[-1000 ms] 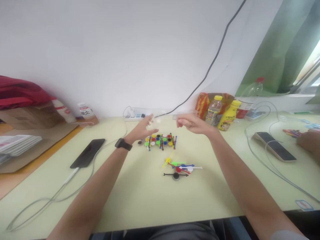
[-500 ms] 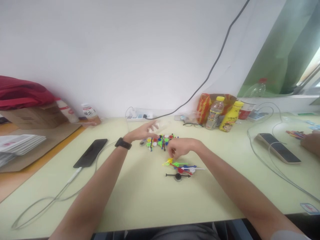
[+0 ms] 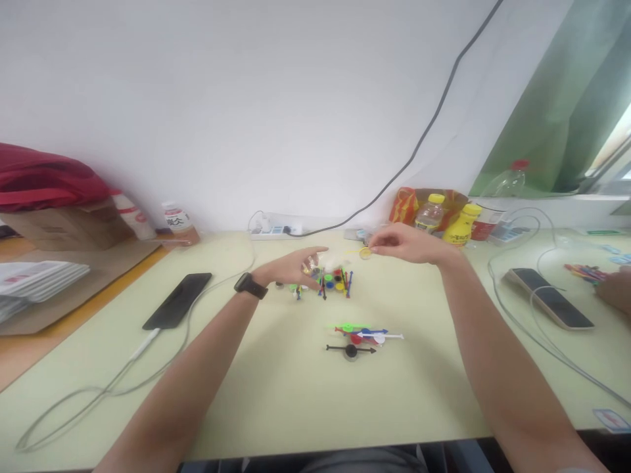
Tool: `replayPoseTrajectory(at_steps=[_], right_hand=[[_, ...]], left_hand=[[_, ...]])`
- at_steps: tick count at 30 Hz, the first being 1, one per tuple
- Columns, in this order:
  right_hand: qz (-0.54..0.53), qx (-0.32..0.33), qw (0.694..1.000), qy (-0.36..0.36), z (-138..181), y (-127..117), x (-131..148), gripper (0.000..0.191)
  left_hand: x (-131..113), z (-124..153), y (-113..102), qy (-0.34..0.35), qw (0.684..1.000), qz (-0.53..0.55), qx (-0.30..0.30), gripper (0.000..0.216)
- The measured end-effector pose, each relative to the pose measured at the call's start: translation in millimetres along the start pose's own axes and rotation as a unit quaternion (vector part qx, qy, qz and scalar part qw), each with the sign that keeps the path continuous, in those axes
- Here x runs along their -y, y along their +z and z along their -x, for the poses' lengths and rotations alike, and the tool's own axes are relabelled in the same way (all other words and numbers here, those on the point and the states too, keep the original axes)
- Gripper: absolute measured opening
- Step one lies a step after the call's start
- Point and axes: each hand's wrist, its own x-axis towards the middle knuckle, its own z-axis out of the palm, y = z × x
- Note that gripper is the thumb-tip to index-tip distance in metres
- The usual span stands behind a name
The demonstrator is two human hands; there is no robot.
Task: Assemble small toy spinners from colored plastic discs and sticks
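Note:
My left hand (image 3: 290, 268), with a black watch on the wrist, curls around a clear plastic bag (image 3: 333, 261). Between the fingertips of my right hand (image 3: 407, 243) is a yellow arrow spinner (image 3: 365, 253), held up right of the bag, its arrow pointing left. Below the bag lies a cluster of coloured spinners (image 3: 329, 285), partly covered by my left hand. Closer to me several single spinners lie on the table: a black spinner (image 3: 351, 351), a white one (image 3: 379, 338), and red, blue and green ones overlapping beside them.
A phone (image 3: 177, 301) with a charging cable lies at left. Bottles, including a yellow bottle (image 3: 461, 225), stand at the back right. A power strip (image 3: 276, 230) runs along the wall. Another person's hand (image 3: 616, 289) is at the right edge, near a dark-topped device (image 3: 549, 299).
My right hand has lifted the yellow spinner from the front group and carried it up and right, beside the bag. My left hand has shifted slightly right with the bag.

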Motion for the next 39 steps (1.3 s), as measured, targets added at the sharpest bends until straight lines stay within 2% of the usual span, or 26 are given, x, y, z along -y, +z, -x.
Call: replayPoseTrajectory(at_steps=[3,7,10,18,23,25,27,29,32,35,39], right_hand=[[0.011,-0.026,0.999,0.023,2,-3,-4,0.041],[0.018,-0.035,0.999,0.027,-9,9,-5,0.037],[0.015,-0.044,0.999,0.024,-16,18,-4,0.033],[-0.007,-0.085,0.996,0.011,-23,28,-4,0.025],[-0.01,-0.113,0.993,0.037,-20,24,-1,0.025],[0.015,-0.139,0.989,0.052,-16,20,4,0.024],[0.035,-0.138,0.989,0.047,-11,17,11,0.024],[0.042,-0.085,0.995,0.024,-7,17,17,0.025],[0.022,0.077,0.997,-0.014,-7,28,25,0.022],[0.007,0.235,0.972,-0.023,-16,54,30,0.018],[0.07,0.371,0.926,0.024,-34,91,36,0.027]], left_hand=[[-8,-1,7,0.039,0.999,0.0,-0.008,0.108],[-21,-4,17,0.073,0.997,0.017,-0.024,0.103],[-29,-7,24,0.088,0.993,0.084,-0.006,0.092],[-26,-15,46,0.047,0.943,0.323,0.061,0.076],[-27,-17,50,0.038,0.918,0.389,0.068,0.075],[-26,-16,47,0.024,0.917,0.394,0.062,0.073],[-23,-15,42,0.01,0.92,0.387,0.058,0.071],[-18,-14,35,-0.002,0.924,0.379,0.052,0.072],[-8,-12,26,-0.01,0.928,0.37,0.037,0.076],[-1,-9,19,-0.019,0.934,0.357,0.021,0.076],[4,-6,13,-0.017,0.927,0.375,0.024,0.072]])
